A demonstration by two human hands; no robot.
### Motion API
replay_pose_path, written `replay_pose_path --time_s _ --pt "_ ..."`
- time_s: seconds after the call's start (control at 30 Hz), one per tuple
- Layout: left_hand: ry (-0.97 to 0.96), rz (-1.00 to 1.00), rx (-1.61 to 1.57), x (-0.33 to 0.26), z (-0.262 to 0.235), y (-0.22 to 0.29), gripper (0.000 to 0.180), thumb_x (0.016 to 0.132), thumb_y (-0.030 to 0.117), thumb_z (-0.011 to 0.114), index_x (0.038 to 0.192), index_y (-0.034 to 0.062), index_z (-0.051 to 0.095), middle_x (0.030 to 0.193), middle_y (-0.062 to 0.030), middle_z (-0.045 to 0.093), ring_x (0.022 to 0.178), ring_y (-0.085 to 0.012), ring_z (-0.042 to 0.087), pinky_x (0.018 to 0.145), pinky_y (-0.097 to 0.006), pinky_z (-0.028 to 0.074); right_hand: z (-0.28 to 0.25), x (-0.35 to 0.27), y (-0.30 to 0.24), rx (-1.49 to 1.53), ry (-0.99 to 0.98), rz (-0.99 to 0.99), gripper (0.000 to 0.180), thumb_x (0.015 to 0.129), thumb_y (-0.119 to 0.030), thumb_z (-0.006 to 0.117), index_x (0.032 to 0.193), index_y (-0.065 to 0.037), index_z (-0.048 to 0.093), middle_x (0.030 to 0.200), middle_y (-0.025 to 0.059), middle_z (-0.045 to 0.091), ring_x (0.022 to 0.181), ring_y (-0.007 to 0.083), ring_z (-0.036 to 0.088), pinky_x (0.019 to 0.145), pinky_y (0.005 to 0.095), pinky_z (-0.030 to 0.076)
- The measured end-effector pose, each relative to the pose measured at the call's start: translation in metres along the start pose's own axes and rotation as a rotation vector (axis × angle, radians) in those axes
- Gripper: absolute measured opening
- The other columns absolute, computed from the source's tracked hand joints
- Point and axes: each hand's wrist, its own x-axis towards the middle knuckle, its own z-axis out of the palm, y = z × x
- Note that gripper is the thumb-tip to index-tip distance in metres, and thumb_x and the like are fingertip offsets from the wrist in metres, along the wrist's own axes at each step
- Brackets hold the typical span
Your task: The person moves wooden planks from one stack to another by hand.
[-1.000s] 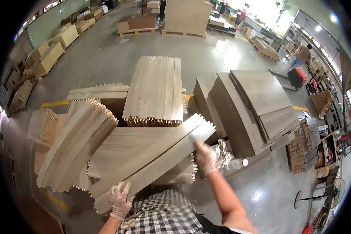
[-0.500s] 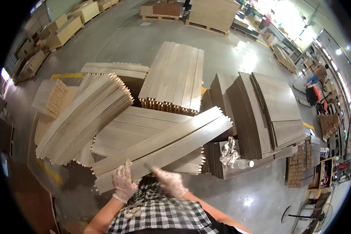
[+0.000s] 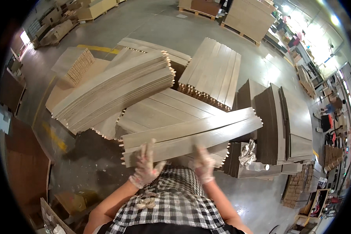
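Observation:
Two long grey wood-grain boards [image 3: 222,128] lie side by side, slanting across a pile just in front of me, with pale dowel pegs along their short ends. My left hand [image 3: 145,165], in a patterned thin glove, rests on the near board close to its left end. Its fingers stretch out and the thumb stands apart. Over the middle of the same board is my right hand [image 3: 204,163], gloved alike. Motion smears its fingers, so I cannot make out whether anything is in them. Under the two boards lies a wider layer of similar boards [image 3: 163,107].
Stacked pegged boards lean at left [image 3: 117,87] and stand at the back [image 3: 212,70]. Taller panels [image 3: 296,121] rise on the right, beside crumpled silvery wrapping [image 3: 247,153] and a clear bottle [image 3: 257,167]. A brown board [image 3: 25,156] stands far left. People work in the distance.
The view has turned, so the piles sit farther right. My right hand has shifted away from my left along the near board. A small dark thing at its fingertips earlier is no longer distinct.

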Motion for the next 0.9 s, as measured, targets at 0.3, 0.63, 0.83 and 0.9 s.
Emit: replay_pose_path --time_s 0.3,0.63,0.83,0.9 --pt "0.404 -0.333 -0.457 -0.051 -0.052 -0.081 0.064 0.088 0.001 0.054 0.145 0.0028 0.024 0.139 -0.0177 0.033 0.129 -0.0290 0.039 0.108 -0.039 0.031 0.093 -0.025 -0.115 0.293 -0.379 0.360 0.046 0.084 -0.009 0.064 0.128 -0.016 0.057 0.071 -0.0001 0.058 0.055 0.0091 0.049 0.049 0.0296 0.043" --pt "0.471 -0.375 -0.494 -0.082 -0.076 -0.119 0.060 0.088 0.000 0.054 0.143 0.0032 0.029 0.135 -0.0139 0.037 0.122 -0.0259 0.044 0.103 -0.036 0.037 0.138 -0.037 -0.128 0.037 -0.255 0.002 0.044 0.089 -0.003 0.051 0.131 -0.011 0.054 0.117 0.0115 0.064 0.075 0.0163 0.066 0.065 0.0270 0.056" --pt "0.405 -0.447 -0.784 -0.103 -0.049 -0.142 0.031 0.088 0.003 0.056 0.117 0.0021 0.048 0.113 -0.0101 0.051 0.095 -0.0173 0.052 0.084 -0.030 0.044 0.104 -0.021 -0.132 0.106 0.075 -0.033 0.050 0.080 0.005 0.048 0.128 -0.008 0.055 0.102 0.0190 0.067 0.057 0.0192 0.063 0.053 0.0321 0.051" --pt "0.256 -0.422 -0.722 -0.098 -0.045 -0.128 0.015 0.086 0.005 0.060 0.100 0.0003 0.055 0.106 -0.0113 0.055 0.092 -0.0171 0.056 0.080 -0.030 0.047 0.087 -0.012 -0.112 -0.118 0.231 0.086 0.049 0.082 0.003 0.050 0.130 -0.008 0.053 0.091 0.0176 0.069 0.053 0.0173 0.060 0.048 0.0328 0.048"
